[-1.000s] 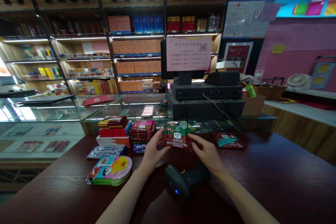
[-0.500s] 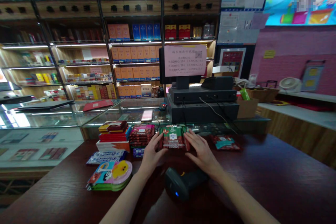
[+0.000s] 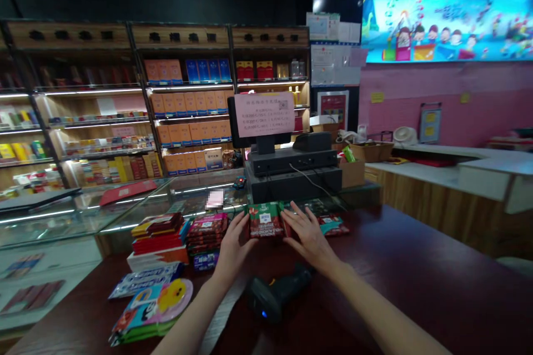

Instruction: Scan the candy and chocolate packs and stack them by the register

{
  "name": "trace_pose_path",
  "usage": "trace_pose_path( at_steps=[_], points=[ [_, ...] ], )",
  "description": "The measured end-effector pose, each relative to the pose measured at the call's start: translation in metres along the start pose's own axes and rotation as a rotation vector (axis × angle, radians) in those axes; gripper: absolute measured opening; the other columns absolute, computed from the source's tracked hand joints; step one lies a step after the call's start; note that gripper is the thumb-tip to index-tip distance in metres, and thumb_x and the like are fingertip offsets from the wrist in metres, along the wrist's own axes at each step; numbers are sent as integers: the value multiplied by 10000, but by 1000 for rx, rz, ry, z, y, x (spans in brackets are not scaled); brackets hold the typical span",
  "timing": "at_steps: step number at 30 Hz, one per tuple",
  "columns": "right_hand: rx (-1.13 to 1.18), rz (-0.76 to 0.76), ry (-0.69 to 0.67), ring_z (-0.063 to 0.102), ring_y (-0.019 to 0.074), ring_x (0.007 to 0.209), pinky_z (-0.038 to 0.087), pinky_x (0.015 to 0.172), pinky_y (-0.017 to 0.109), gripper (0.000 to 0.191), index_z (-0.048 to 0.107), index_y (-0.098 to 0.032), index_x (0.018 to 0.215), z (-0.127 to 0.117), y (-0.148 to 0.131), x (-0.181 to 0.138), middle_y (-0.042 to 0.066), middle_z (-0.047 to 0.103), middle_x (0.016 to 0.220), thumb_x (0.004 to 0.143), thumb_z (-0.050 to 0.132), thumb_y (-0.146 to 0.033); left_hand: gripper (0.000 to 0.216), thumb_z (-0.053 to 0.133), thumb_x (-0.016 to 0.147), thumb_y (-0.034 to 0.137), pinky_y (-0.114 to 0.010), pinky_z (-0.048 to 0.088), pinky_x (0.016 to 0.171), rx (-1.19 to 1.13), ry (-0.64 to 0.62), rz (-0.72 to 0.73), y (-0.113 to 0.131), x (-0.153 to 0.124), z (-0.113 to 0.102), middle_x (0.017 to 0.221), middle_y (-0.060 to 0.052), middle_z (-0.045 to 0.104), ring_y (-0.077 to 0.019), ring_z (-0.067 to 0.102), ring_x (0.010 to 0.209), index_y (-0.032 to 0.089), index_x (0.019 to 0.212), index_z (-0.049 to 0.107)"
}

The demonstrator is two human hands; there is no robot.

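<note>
Facing forward, a red snack packet (image 3: 265,221) is grasped at its edges by left hand (image 3: 231,247) and right hand (image 3: 308,236), low over the worktop (image 3: 416,277); positioning seems in hand, needing an even hold

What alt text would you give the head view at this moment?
The left hand and right hand press a red snack packet between them at the far edge of a dark wooden counter. A black barcode scanner lies nearer the camera, stacked packets sit to the left, and a cash register stands behind.
</note>
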State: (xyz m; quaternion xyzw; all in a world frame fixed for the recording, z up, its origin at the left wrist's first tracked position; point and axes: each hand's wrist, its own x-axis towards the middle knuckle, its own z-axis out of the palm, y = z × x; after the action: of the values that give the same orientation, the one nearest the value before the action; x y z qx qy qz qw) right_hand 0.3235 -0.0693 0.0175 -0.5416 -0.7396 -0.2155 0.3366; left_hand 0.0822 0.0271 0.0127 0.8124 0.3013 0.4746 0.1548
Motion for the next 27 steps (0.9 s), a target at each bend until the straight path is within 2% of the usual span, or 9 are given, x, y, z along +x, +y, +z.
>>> trace_pose_path(
  at_steps=[5,12,15,19,27],
  points=[
    [-25,68,-5,289,283,1479,235,1165,620,628,360,-258,1504,-20,24,-16,88,503,1500,910,555,-200,612,689,778,182,-505,366,1134,99,-30,109,19,14,30,1427,-96,526,-280,469,1338,248,1364,525],
    [-57,193,-39,249,273,1494,224,1170,613,617,382,-257,1492,-48,81,-47,81,479,1519,900,546,-198,692,695,747,171,-592,237,1164,267,-113,175,62,35,90,1446,-93,518,-311,436,1345,235,1396,464],
    [-63,248,-89,236,279,1497,214,1170,610,605,412,-259,1478,-54,110,-59,84,486,1514,893,559,-217,722,679,734,194,-559,199,1189,318,-214,111,77,41,117,1493,-97,467,-304,394,1379,223,1415,441],
    [-52,297,-181,219,278,1501,192,1167,620,626,395,-293,1490,-58,142,-71,80,464,1531,888,558,-241,777,636,717,213,-441,212,1204,347,-375,39,87,47,147,1549,-101,392,-283,346,1405,168,1457,399],
    [-51,370,-320,186,260,1511,125,1188,595,653,403,-303,1486,-54,178,-79,50,442,1548,861,571,-224,888,598,674,231,-401,171,1214,365,-570,-89,89,56,185,1605,-76,295,-270,240,1461,145,1510,312]
  ],
)
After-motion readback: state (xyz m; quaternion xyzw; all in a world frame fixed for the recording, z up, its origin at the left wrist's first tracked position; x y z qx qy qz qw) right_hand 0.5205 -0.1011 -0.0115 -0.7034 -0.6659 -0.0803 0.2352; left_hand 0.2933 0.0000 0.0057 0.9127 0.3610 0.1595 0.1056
